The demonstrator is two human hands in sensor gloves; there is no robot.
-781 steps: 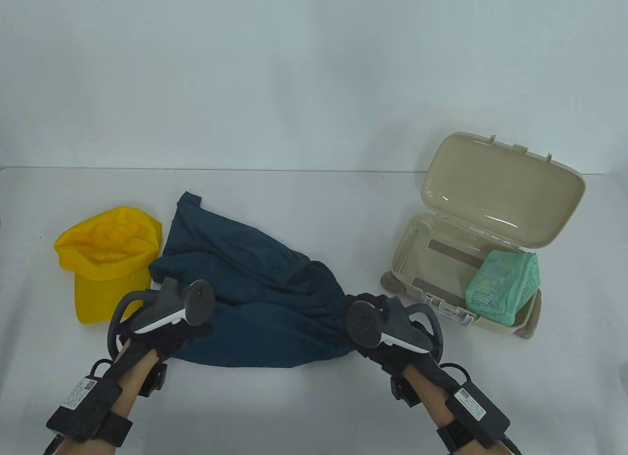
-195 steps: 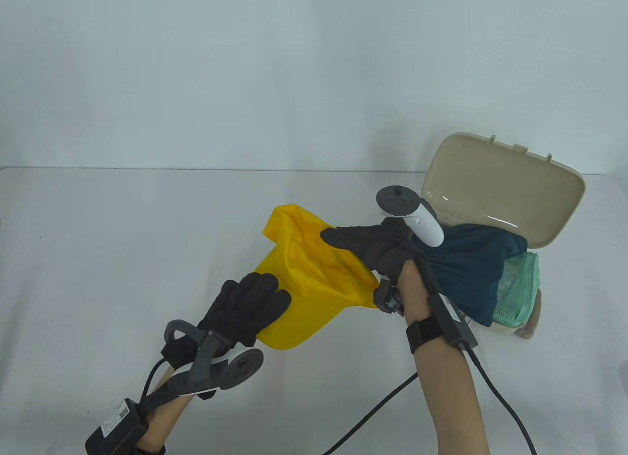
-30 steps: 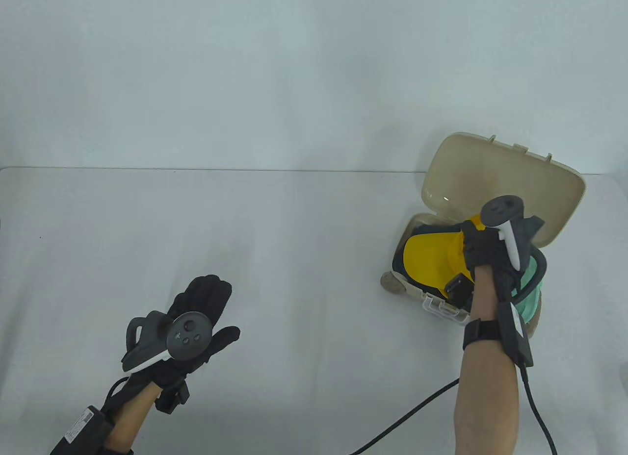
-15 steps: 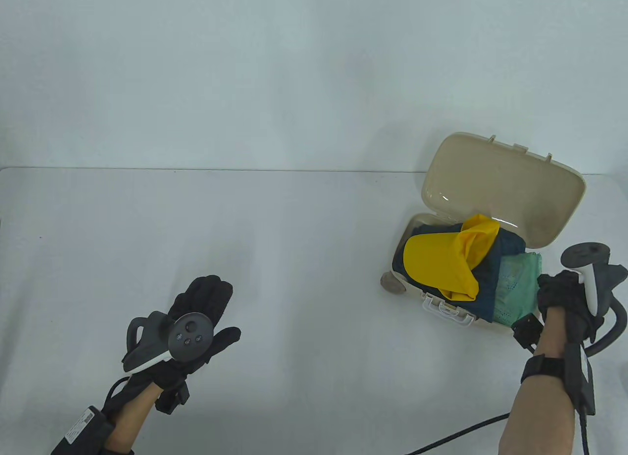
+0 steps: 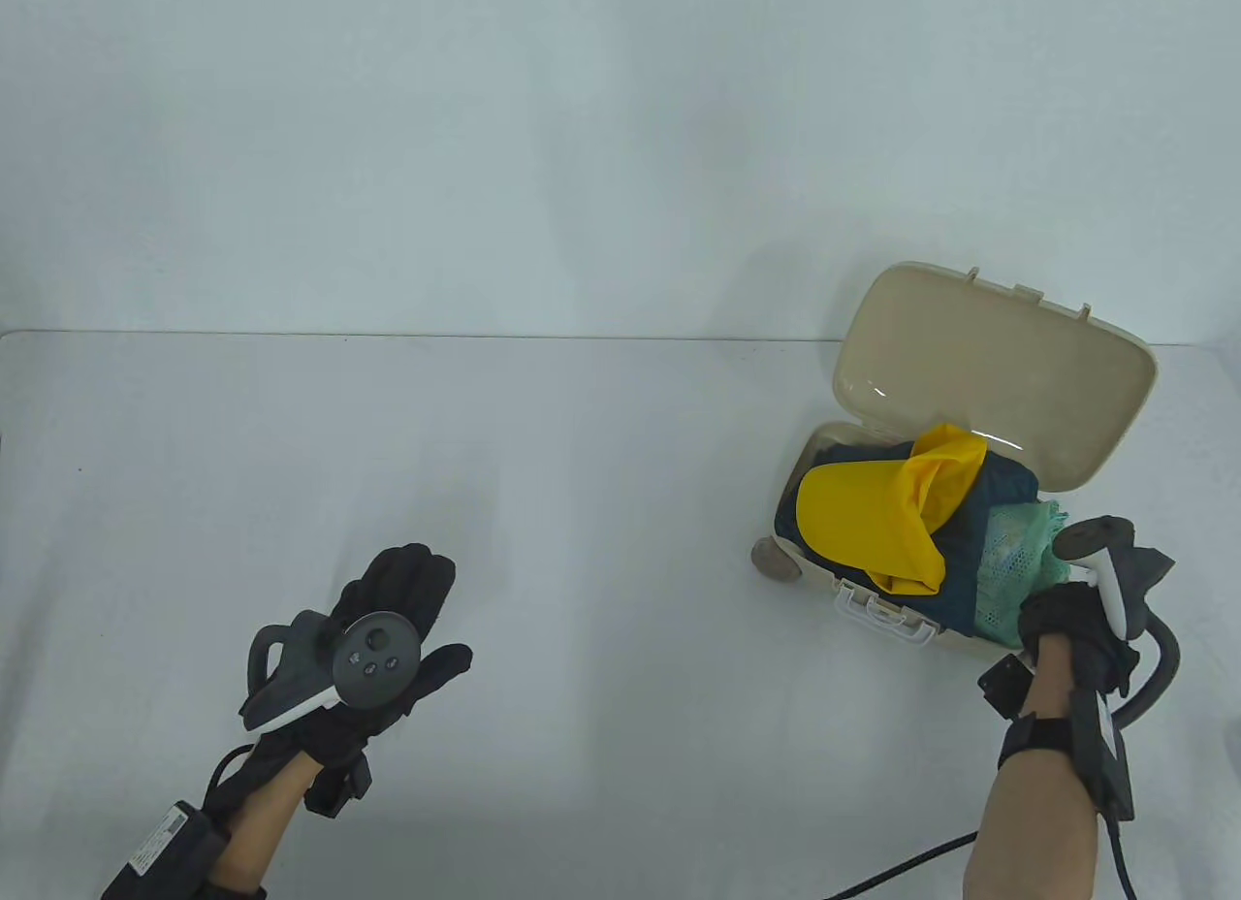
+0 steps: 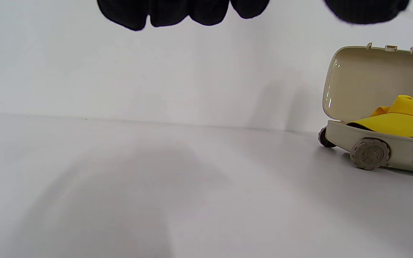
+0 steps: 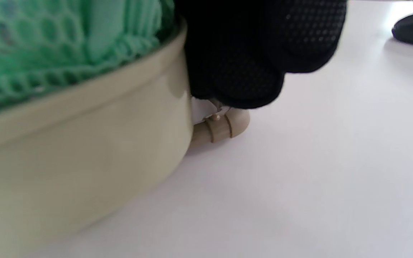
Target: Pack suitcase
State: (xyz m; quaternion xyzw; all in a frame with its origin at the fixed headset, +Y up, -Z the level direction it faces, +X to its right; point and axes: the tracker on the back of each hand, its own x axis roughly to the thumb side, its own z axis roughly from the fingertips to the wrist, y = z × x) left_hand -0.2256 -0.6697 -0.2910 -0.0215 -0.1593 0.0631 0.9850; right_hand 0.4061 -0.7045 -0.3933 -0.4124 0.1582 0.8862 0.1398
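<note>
The beige suitcase (image 5: 970,638) stands at the table's right with its lid (image 5: 999,376) up. In it lie a yellow cap (image 5: 858,522), a dark blue garment (image 5: 1003,483) and a green mesh bag (image 5: 1018,570), all heaped above the rim. My right hand (image 5: 1057,614) is at the suitcase's near right corner. In the right wrist view its gloved fingers (image 7: 264,53) touch the beige wall (image 7: 84,150) beside a handle end (image 7: 221,127); whether they grip is not clear. My left hand (image 5: 407,590) lies flat and open on the table, holding nothing.
The suitcase's wheel (image 6: 369,154) and the cap (image 6: 400,120) show in the left wrist view. A black cable (image 5: 902,866) runs from my right arm along the table's near edge. A white wall stands behind the table.
My right hand let go of the cap, pulled out to the right of the suitcase, then came back in against its near right corner. The left hand has stayed flat on the table.
</note>
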